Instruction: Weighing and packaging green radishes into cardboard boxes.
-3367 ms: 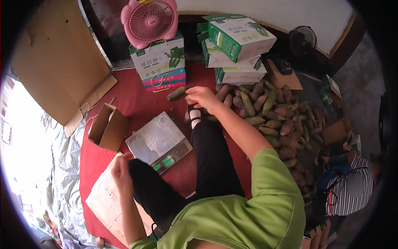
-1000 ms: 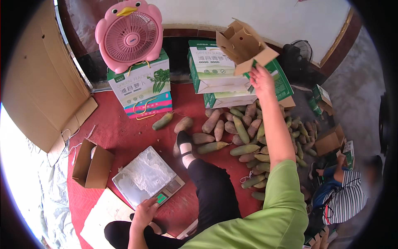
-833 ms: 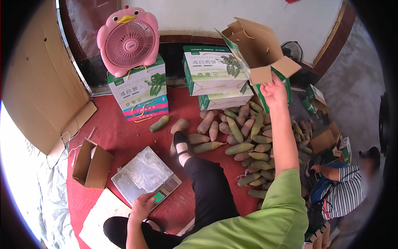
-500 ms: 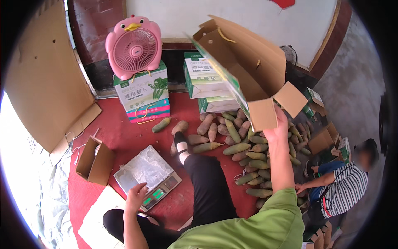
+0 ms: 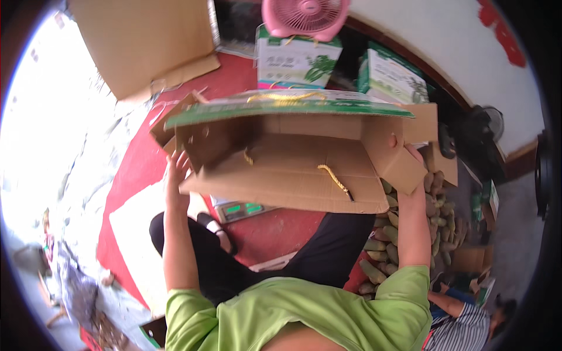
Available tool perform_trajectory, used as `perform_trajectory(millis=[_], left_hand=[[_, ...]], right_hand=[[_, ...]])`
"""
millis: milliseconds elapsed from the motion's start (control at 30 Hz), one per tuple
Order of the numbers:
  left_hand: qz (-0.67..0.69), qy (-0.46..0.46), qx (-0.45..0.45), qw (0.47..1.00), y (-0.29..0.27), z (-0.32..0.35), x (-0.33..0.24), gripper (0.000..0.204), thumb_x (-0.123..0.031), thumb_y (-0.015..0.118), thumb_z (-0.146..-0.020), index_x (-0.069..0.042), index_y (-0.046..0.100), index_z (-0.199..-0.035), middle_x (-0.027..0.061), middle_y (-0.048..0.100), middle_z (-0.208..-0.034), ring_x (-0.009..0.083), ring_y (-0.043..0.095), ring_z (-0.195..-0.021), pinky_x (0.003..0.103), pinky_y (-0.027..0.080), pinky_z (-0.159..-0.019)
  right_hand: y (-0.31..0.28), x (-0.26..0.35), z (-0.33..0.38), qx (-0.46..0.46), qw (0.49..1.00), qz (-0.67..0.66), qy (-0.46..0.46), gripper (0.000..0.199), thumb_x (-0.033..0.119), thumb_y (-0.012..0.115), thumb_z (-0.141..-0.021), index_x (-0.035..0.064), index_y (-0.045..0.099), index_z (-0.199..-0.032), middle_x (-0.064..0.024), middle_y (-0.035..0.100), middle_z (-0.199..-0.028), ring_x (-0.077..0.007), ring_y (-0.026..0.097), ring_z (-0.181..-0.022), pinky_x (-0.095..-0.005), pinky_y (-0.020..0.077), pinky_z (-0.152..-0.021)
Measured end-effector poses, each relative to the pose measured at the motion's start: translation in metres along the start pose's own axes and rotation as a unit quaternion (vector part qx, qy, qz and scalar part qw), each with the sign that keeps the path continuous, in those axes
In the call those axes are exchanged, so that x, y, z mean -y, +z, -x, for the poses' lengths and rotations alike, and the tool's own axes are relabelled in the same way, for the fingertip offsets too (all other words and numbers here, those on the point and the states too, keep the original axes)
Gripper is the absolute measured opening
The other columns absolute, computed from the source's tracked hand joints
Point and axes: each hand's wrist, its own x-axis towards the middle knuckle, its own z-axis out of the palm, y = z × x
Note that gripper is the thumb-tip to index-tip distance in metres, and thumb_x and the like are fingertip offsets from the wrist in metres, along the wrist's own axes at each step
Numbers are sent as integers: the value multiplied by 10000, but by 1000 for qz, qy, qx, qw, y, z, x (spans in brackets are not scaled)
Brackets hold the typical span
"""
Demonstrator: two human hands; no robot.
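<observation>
An empty cardboard box (image 5: 304,150) with green-and-white printing outside and yellow rope handles is held in the air before me, its open side toward me. My right hand (image 5: 414,158) grips its right end, partly hidden by a flap; a fingertip shows at the end wall. At the left end, my left hand (image 5: 178,175) has its fingers up against the box wall. Under the box's lower edge shows part of a digital scale (image 5: 244,210) with a lit green display.
Many green radishes (image 5: 393,237) lie on the right of the red mat (image 5: 132,196). Ahead, a pink fan (image 5: 306,14) stands on a printed carton (image 5: 295,61). A smaller brown box (image 5: 167,126) is at the left. A person in a striped shirt (image 5: 468,327) is at the lower right.
The box has come from the upper right to in front of me, its open side turned toward me. My left hand has moved from the scale up to its left end. My view has shifted.
</observation>
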Motion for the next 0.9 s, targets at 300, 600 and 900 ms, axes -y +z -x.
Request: perform_trajectory(millis=[300, 600, 900], left_hand=[[-30, -91, -145, 985, -51, 8, -5, 508, -429, 422, -977, 23, 574, -1152, 125, 641, -1067, 192, 625, -954, 312, 518, -806], [-125, -75, -241, 960, -28, 12, -6, 422, -402, 498, -959, -17, 600, -1098, 69, 634, -1019, 140, 584, -896, 287, 477, -748], [-254, -15, -220, 942, -34, 2, 10, 307, -264, 589, -930, 25, 690, -912, 8, 635, -725, 76, 514, -589, 243, 403, -554]], right_hand=[[3, -140, -105, 76, 978, 184, 56, 356, 147, 502, -926, 18, 511, -1257, -93, 585, -1136, -213, 582, -1047, -347, 525, -794], [36, -199, -123, 20, 984, 99, 145, 355, 195, 483, -943, 47, 509, -1265, -83, 581, -1139, -200, 586, -1025, -348, 523, -788], [20, -208, -124, -51, 976, 29, 210, 357, 242, 463, -960, 76, 508, -1273, -73, 577, -1141, -186, 590, -1003, -350, 521, -783]])
